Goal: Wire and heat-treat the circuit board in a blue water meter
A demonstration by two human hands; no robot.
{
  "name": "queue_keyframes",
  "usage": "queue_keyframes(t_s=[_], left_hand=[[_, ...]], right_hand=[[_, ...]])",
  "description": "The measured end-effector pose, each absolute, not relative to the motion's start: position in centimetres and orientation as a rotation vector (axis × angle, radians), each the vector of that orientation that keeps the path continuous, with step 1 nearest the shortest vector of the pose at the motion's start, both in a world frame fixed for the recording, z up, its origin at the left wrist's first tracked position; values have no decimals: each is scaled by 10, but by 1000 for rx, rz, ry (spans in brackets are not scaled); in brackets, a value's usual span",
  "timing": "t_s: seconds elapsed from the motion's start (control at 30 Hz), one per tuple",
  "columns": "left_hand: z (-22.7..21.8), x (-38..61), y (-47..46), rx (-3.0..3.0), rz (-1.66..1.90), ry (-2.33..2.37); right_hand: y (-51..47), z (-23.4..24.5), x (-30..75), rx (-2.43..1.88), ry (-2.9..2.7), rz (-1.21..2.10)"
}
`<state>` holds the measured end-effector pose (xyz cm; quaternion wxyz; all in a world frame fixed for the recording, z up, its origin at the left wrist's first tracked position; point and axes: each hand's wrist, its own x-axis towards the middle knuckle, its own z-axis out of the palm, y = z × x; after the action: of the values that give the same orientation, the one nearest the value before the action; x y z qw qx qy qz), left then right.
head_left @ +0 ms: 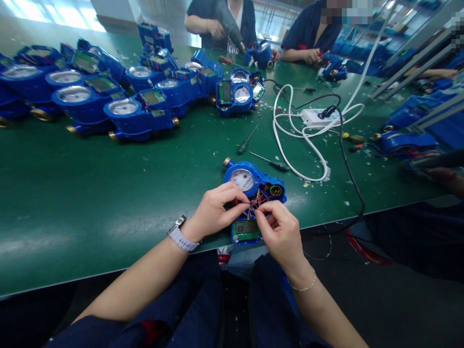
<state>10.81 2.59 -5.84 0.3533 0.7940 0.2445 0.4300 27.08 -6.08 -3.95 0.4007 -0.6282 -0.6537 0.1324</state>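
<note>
A blue water meter lies at the table's front edge, with its round dial facing up and a brass fitting at the far left. Its housing is uncovered, showing thin coloured wires and a green circuit board with a small lit display. Over the wires, my left hand pinches with thumb and forefinger. Just beside it my right hand is pinched on the same bundle of wires. The fingertips nearly meet, and exactly which wires each one grips is too small to tell.
Two screwdrivers lie beyond the meter. A white power strip with looping cables is at the right. Several blue meters crowd the left. Across the table a co-worker holds a heat gun; other people work at the right.
</note>
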Motion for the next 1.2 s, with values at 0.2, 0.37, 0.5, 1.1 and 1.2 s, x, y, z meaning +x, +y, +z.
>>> queue_keyframes(t_s=[0.2, 0.37, 0.5, 1.1, 1.2], left_hand=[[-59, 110, 24, 2018, 1144, 554], [-59, 112, 21, 2004, 1065, 659], [-62, 115, 19, 2034, 1042, 748], [-67, 117, 23, 2105, 1025, 892], [-65, 112, 24, 2082, 997, 836]], right_hand=[[-55, -38, 268, -1609, -1636, 325], [-53, -36, 270, -1643, -1638, 287], [-53, -36, 270, -1658, -1561, 429], [-63, -37, 270, -1416, -1849, 523], [-71, -32, 284, -1365, -1818, 477]])
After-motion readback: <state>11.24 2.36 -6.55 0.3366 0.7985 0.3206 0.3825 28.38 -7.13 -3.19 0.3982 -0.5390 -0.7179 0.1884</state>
